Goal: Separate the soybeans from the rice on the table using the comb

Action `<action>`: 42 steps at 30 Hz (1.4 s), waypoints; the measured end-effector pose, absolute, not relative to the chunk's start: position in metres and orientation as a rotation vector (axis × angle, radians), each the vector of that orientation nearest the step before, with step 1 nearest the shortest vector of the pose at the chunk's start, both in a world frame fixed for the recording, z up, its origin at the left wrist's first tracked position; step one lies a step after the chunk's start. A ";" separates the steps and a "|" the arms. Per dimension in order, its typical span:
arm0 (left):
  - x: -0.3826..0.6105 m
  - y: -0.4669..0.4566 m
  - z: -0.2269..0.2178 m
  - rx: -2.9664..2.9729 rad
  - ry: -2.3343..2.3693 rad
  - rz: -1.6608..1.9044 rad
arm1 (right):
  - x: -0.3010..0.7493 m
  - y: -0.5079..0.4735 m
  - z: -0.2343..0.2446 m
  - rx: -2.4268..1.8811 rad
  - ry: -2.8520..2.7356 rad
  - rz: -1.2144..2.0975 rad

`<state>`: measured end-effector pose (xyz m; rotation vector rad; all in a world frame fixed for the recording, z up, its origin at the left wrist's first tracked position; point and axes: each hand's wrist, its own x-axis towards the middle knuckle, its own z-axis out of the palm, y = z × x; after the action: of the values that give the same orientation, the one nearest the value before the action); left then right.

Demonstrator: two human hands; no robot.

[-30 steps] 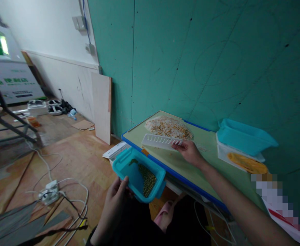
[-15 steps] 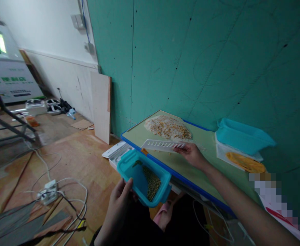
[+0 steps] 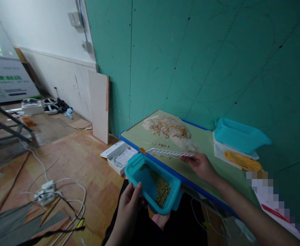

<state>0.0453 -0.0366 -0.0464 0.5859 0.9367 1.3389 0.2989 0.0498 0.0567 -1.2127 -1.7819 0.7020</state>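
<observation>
My left hand grips the near corner of a teal plastic tub holding a heap of green beans. The tub hangs just below the blue front edge of the table. My right hand pinches one end of a white slotted scraper, which lies nearly flat over the table edge right above the tub. A few loose beans lie beside the scraper. Farther back on the green tabletop sits a flat pile of mixed rice and yellow beans.
A second teal tub and an orange lid on a white tray stand at the table's right. A white box lies on the floor by the table. A power strip with cables and a leaning board are left.
The scraper has slid toward the table's front edge and tipped flatter. My left hand has carried the tub rightward, under the scraper.
</observation>
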 end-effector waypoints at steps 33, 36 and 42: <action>0.036 -0.033 -0.040 0.669 1.011 1.359 | 0.317 0.066 0.055 -1.449 -1.663 0.267; 0.034 -0.030 -0.045 0.656 1.015 1.355 | 0.315 0.065 0.057 -1.439 -1.670 0.294; 0.034 -0.031 -0.047 0.653 1.000 1.335 | 0.311 0.063 0.058 -1.407 -1.675 0.369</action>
<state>0.0337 -0.0308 -0.0471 0.6526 1.0004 1.3354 0.3114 0.0627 0.0583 -1.4072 -1.6748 0.3686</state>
